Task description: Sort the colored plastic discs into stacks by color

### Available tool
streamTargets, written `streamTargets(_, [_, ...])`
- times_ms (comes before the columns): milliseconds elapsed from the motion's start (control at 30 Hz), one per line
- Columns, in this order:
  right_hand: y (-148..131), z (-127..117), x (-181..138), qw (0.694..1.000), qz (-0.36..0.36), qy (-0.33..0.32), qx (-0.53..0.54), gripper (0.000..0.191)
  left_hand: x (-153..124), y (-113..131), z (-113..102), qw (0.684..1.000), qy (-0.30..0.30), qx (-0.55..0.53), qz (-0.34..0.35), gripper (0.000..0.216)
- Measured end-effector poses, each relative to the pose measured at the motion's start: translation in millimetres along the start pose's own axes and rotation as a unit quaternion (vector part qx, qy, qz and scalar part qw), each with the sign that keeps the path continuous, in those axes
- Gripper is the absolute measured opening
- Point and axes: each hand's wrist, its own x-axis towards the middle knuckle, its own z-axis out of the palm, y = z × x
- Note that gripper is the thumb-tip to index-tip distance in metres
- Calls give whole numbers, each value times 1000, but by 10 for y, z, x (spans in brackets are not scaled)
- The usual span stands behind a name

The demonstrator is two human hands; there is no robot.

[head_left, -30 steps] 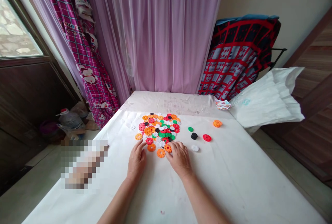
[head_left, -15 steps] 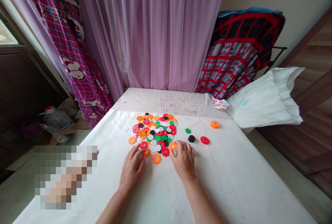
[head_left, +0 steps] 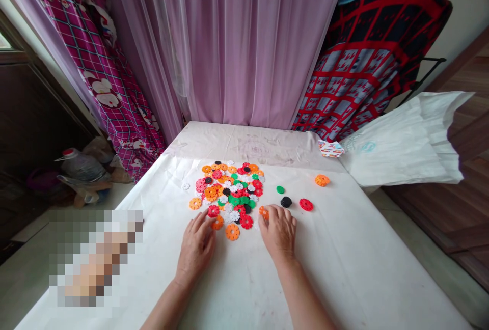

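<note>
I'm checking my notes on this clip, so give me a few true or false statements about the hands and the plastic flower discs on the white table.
1. Both hands, left hand and right hand, rest palm down on the white-covered table. True.
2. The left hand grips a black disc in the air. False: it lies flat by an orange flower-shaped plastic disc.
3. The lone black plastic disc lies between a green disc and a red disc. True.
4. The mixed pile of discs sits in a bowl. False: it lies on the table.
</note>
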Motion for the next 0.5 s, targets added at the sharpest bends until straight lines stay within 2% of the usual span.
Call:
streamTargets(133, [7, -75, -73, 999, -37, 6, 40, 22, -10, -14, 7, 1000, -9, 13, -3, 35])
streamTargets(267, [-123, -65, -150, 993, -83, -25, 75, 15, -19, -26, 12, 1000, -15, 19, 1, 35])
streamTargets(500, [-383, 60, -136, 992, -72, -76, 68, 12, -35, -36, 15, 999, -32, 22, -8, 36])
